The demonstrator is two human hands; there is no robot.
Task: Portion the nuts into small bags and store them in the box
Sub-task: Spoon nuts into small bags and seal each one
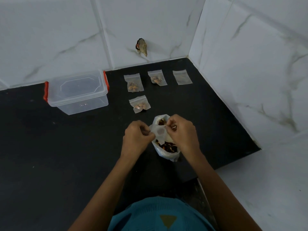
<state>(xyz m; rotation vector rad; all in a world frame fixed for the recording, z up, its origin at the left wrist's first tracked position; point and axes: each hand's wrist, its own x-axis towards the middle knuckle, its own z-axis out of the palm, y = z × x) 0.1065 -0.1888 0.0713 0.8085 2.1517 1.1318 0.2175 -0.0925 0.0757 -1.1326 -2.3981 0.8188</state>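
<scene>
From the head view, both my hands are up over the near middle of the black stone countertop. My left hand and right hand each have fingers curled in, pinching opposite sides of the mouth of a small clear zip-top plastic bag. A dull round spot shows through it; I cannot tell whether that is a nut.

Directly under it sits the big crumpled white plastic bag of mixed brown nuts, mouth open.

I judge the little bag to be almost weightless, limp and slick. It is best taken by the stiffer zip strip at the top, one pinch on each lip, not by the floppy film below. The nuts are hard and light and should roll out if the mouth tips.

Farther away lie three small bags already filled: the far left filled bag, the far middle filled bag and the nearer filled bag. An empty flat small bag lies far right, apart from them.

At far left stands the clear rigid plastic box with red side clips, lid on. It is stiff enough to lift by its walls.
</scene>
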